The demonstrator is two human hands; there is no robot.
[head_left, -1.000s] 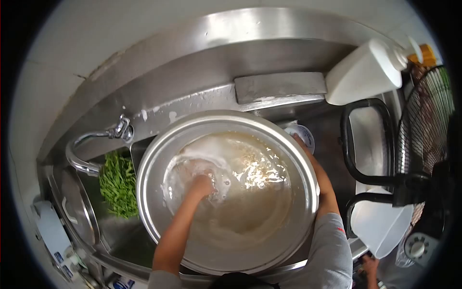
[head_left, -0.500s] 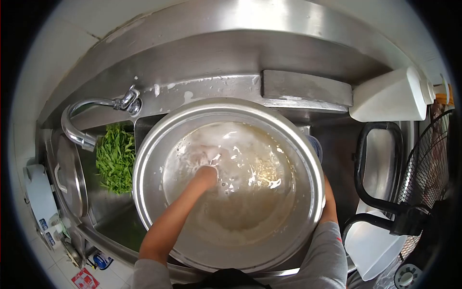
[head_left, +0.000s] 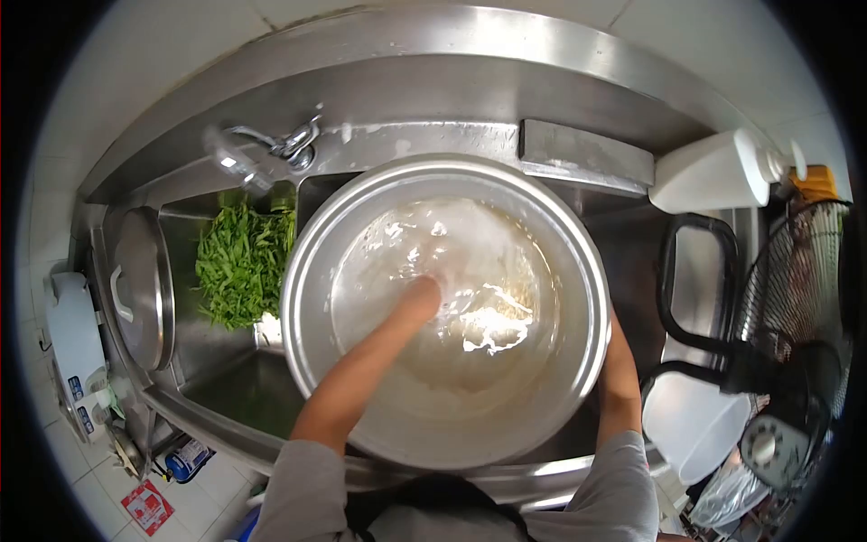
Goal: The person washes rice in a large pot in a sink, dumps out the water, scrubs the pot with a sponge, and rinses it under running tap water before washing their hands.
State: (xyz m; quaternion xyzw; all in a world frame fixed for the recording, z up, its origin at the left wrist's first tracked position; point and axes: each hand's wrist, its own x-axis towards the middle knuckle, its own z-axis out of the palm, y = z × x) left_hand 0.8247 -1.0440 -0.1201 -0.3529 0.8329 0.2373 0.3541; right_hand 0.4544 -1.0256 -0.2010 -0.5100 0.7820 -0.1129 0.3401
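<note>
A large round metal pot (head_left: 312,361) stands over the sink, holding cloudy water (head_left: 424,379). My left hand (head_left: 424,294) is sunk in that water up to about the wrist. Its fingers are hidden below the murky surface, and I cannot make out what they touch. Ripples and bright reflections surround the wrist. Against the outside of the pot on the right is my right hand (head_left: 617,343), with its fingers out of sight behind the pot's wall and rim.
Chopped leafy greens (head_left: 237,266) lie left of the pot under the faucet (head_left: 248,163). A metal lid (head_left: 140,289) leans at the far left. To the right are a white plastic jug (head_left: 709,176), a black-handled rack (head_left: 670,280) and a white container (head_left: 695,420).
The whole view has shifted, so the pot sits higher and further right. My left hand has moved slightly within the water. The right hand stays at the pot's right side.
</note>
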